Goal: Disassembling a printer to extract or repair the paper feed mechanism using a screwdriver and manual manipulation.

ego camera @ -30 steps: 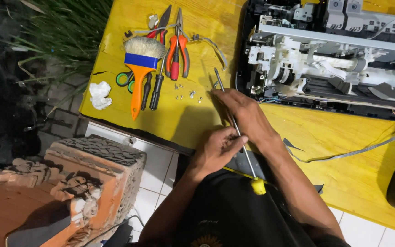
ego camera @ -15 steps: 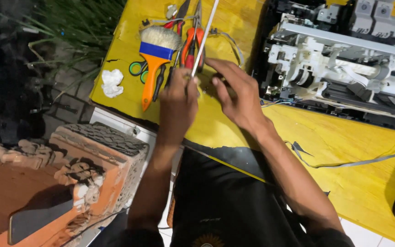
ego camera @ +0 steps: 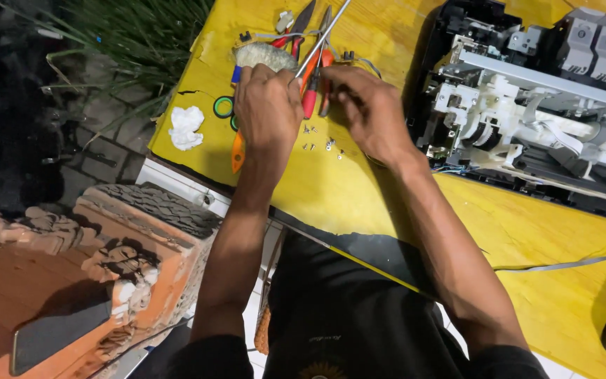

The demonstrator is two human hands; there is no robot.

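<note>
— On the far left of the yellow table (ego camera: 359, 196), what lies there?

— A crumpled white wad (ego camera: 185, 127) near the edge, with a green ring (ego camera: 223, 107) just beside it on the right. Below the table edge stands a carved reddish stone block (ego camera: 117, 238).

— And the left hand (ego camera: 269, 107)?

— It is closed around a thin metal rod (ego camera: 324, 36) that slants up and to the right from the fist, most likely a screwdriver shaft. The hand lies over a paintbrush: its pale bristles (ego camera: 264, 55) show above the knuckles, and its orange handle (ego camera: 238, 153) pokes out below.

— What sits between the hands?

— Red-handled pliers (ego camera: 313, 84) lying behind the rod, and a scatter of small screws (ego camera: 320, 144) on the yellow surface, just below both hands.

— The right hand (ego camera: 367, 105)?

— Curled, fingers bent down toward the table near the pliers. Whether it pinches anything, I cannot tell; the fingertips are hidden.

— Further right?

— An opened printer (ego camera: 527, 105), its white plastic mechanism and metal rail exposed, sitting well apart from the screws. A flat grey ribbon cable (ego camera: 569, 263) runs across the table's near right side.
</note>
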